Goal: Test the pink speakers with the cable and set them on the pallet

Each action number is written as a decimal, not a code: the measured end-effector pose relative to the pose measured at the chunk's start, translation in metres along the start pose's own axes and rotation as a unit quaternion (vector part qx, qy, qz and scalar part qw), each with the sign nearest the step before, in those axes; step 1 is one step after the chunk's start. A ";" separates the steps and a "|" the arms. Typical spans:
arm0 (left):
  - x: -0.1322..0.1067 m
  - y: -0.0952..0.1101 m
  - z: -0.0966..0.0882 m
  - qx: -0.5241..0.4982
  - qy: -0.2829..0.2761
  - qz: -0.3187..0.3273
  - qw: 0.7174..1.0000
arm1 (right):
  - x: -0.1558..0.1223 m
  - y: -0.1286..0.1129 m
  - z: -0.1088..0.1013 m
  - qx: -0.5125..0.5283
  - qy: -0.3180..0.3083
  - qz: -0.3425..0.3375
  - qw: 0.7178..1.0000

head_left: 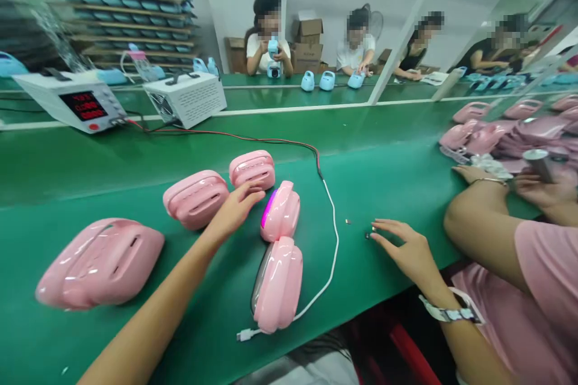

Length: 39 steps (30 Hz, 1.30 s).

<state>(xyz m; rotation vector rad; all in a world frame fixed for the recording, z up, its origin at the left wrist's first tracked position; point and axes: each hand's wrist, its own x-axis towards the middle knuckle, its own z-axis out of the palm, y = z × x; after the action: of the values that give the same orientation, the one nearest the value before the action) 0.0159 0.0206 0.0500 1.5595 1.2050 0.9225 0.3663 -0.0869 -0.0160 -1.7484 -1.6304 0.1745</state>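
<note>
My left hand (237,207) reaches over the table with its fingers stretched out, holding nothing. Its fingertips are between a pink rounded device (253,169) at the back and a pink device with a lit purple face (280,210); whether they touch either is unclear. Another pink device (277,289) with a dark face stands nearer me, against the lit one. On the right, my right hand (409,249), with a watch at the wrist, pinches a tiny card (373,228) between thumb and forefinger. A small dark piece (367,236) is by the thumb tip, and a small card (347,221) lies farther left.
Two more pink devices (196,198) (102,261) lie left. A white cable (335,234) curves across the green table (383,180) from a power supply (81,102). A co-worker's arm (483,222) and pink casings (487,132) are at right. People sit opposite.
</note>
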 end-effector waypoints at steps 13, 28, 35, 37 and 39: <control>-0.103 0.005 -0.009 -0.013 -0.052 -0.065 0.996 | 0.044 -0.022 0.030 -0.014 -0.123 -0.077 0.989; -0.106 -0.010 0.041 -0.080 0.013 -0.128 0.988 | -0.031 -0.140 0.042 0.531 -0.331 0.212 0.751; -0.110 -0.025 0.051 -0.119 0.038 -0.096 0.987 | -0.031 -0.144 0.050 0.548 -0.351 0.220 0.727; -0.110 -0.031 0.053 -0.129 0.039 -0.079 0.988 | -0.027 -0.144 0.047 0.536 -0.371 0.211 0.729; -0.110 -0.035 0.054 -0.135 0.037 -0.077 0.987 | -0.022 -0.141 0.041 0.512 -0.389 0.199 0.739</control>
<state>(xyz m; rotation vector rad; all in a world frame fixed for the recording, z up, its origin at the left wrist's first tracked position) 0.0302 -0.0947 -0.0015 1.2091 1.1805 1.0029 0.2252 -0.0994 0.0277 -1.0730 -1.1352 1.8372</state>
